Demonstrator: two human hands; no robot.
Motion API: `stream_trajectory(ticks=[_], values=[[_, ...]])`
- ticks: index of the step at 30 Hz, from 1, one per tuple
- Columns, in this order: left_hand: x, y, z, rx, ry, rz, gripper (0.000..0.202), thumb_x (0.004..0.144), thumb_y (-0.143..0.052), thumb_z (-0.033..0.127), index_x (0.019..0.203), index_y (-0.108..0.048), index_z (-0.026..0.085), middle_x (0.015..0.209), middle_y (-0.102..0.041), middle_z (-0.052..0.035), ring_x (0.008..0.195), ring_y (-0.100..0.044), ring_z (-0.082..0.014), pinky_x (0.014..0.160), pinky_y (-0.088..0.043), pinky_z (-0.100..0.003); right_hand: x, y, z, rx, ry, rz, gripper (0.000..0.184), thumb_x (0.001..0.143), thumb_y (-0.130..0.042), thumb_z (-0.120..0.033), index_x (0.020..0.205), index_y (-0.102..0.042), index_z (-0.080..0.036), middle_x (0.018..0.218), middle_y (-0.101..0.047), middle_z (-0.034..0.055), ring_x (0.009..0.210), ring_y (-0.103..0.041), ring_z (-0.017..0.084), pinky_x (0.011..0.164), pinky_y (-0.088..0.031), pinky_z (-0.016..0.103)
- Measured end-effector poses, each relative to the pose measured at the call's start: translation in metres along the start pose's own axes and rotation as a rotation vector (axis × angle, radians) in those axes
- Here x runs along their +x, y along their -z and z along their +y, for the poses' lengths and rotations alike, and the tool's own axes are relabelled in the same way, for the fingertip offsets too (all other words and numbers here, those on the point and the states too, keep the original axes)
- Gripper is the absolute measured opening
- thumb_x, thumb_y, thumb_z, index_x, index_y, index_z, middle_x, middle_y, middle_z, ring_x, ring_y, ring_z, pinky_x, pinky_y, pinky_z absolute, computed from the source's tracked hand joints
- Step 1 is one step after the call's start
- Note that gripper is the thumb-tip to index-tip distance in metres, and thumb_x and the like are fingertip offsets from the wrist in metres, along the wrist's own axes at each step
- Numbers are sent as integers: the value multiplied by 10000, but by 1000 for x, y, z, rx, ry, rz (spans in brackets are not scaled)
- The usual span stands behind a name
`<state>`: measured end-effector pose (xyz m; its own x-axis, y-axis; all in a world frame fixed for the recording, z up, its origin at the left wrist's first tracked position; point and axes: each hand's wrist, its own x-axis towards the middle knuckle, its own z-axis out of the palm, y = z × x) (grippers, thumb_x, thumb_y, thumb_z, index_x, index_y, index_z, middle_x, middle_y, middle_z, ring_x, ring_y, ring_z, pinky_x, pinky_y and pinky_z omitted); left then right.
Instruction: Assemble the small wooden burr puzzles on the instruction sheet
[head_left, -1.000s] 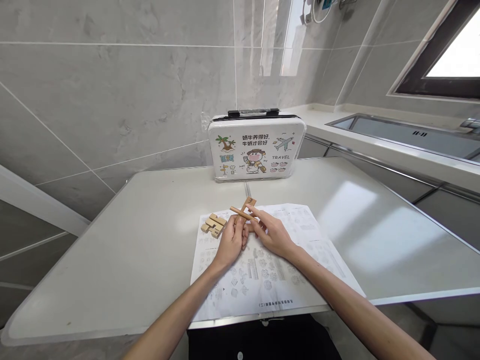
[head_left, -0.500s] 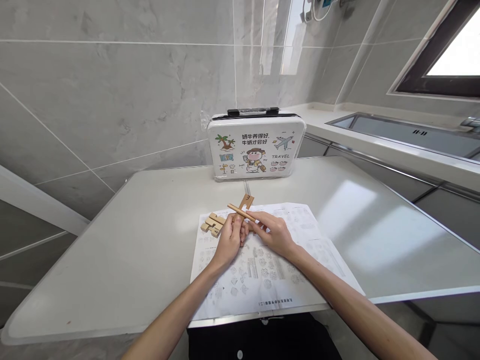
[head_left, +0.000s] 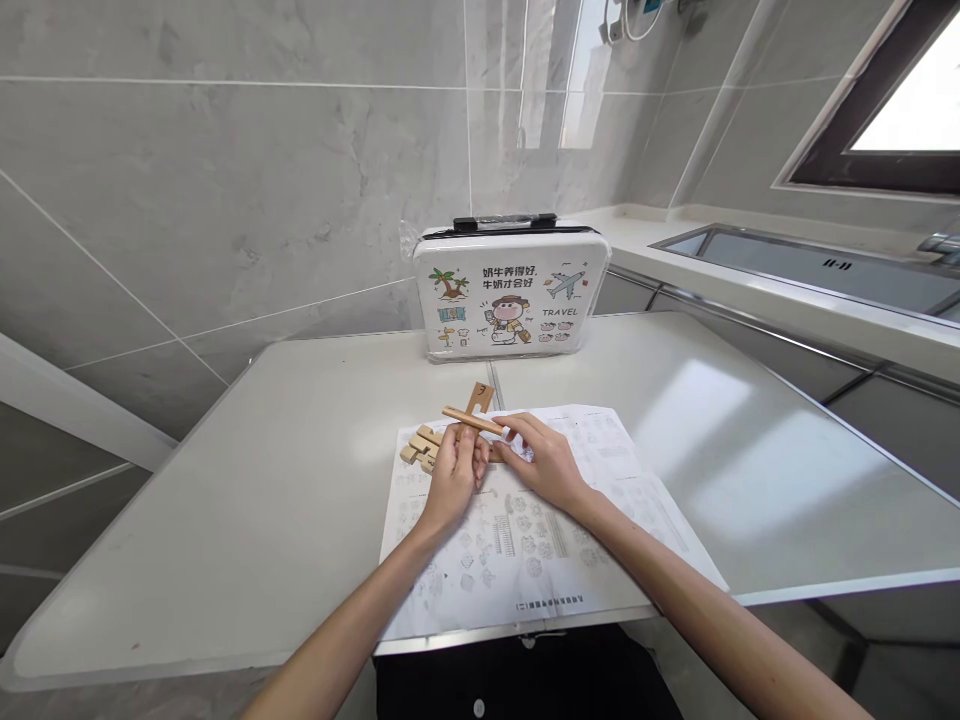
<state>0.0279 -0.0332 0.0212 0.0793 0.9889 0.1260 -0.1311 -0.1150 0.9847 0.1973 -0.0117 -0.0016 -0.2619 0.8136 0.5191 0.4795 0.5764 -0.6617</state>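
My left hand (head_left: pixel 454 478) is closed around the lower part of a flat wooden puzzle piece (head_left: pixel 481 394), which has a slot and a dark mark like a 3 near its top. Across that piece lies a narrow wooden puzzle piece (head_left: pixel 471 419), tilted down to the right. The fingertips of my right hand (head_left: pixel 546 465) pinch its right end. Another bit of wood (head_left: pixel 495 454) shows between the hands, mostly hidden by fingers. Just left of my left hand, several pale notched wooden blocks (head_left: pixel 418 446) lie together on the paper.
Under my hands a printed sheet (head_left: pixel 555 570) with small diagrams covers the front of the white table (head_left: pixel 225 520). A white cartoon case (head_left: pixel 512 295) with a black handle stands at the back. To the right are a counter and a sink (head_left: pixel 810 265).
The held wooden pieces have shifted slightly left, and the narrow one now lies flatter. My right hand has moved a little left and up with it.
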Motion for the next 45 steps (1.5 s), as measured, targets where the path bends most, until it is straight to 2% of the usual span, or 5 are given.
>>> stream_trajectory(ticks=[5,25,31,37,45], values=[[2,3,2,-31,-12,120,367,1036,-487,574,898,-426,240,759,-543,44,525,-430,-77,486,-388,-210,0,-2,7,-73,19,-57,285,987,-666,-405,1232,-666,-260,1208,-636,123,1154,-608,316,1004,-524,508],[6,10,4,-104,28,97,415,919,-699,566,1001,-696,159,989,-714,-82,642,-595,-101,474,-426,-199,3,-2,15,-90,-115,-38,238,1034,-558,-431,931,-652,-239,915,-686,82,915,-589,282,836,-483,428],[6,12,5,-142,80,45,372,941,-689,514,1021,-707,151,1039,-738,-95,568,-577,-70,484,-424,-204,11,8,21,369,-473,151,458,951,-583,-657,974,-682,-210,856,-718,57,751,-629,218,718,-503,361],[4,10,9,-229,166,-17,411,931,-711,512,1098,-718,136,1026,-721,-85,565,-563,-61,481,-417,-192,17,18,16,1011,-522,41,416,889,-725,-610,1042,-698,-224,944,-683,41,670,-537,132,653,-472,302],[5,12,6,-349,216,-43,388,867,-790,496,953,-677,134,951,-687,-50,551,-537,-56,456,-410,-176,14,17,8,1053,-479,-86,396,885,-781,-528,1137,-690,-236,835,-694,1,590,-468,100,595,-370,277]])
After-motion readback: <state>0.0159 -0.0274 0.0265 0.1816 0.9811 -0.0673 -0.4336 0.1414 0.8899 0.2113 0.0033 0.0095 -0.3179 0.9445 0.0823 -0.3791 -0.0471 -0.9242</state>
